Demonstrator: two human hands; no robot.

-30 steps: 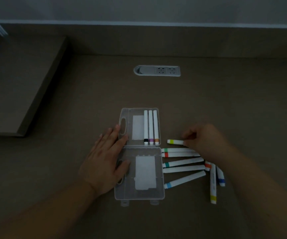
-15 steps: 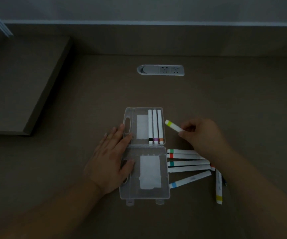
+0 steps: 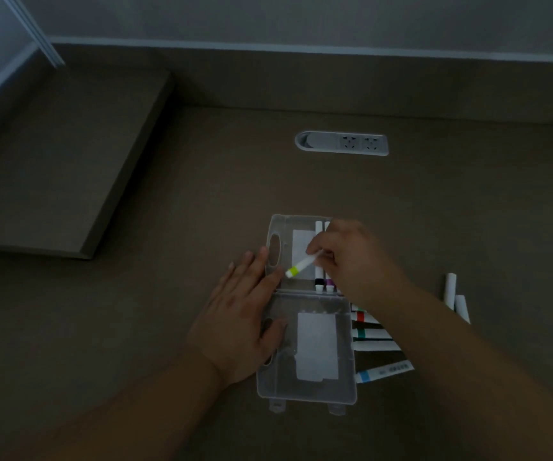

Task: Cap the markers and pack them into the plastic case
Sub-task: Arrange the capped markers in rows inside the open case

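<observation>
Office desk w/ built-in power sockets

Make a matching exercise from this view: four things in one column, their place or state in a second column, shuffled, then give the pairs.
Things:
1. Marker with yellow-green band
2. Marker with black band
3. Marker with light blue band
4. Left hand

Places or states:
A. Lying on the desk right of the clear plastic case
B. Resting flat on the case's left edge
C. Held tilted in the right hand over the case
D. Lying inside the far half of the case

Pairs: 1-C, 2-D, 3-A, 4-B
</observation>
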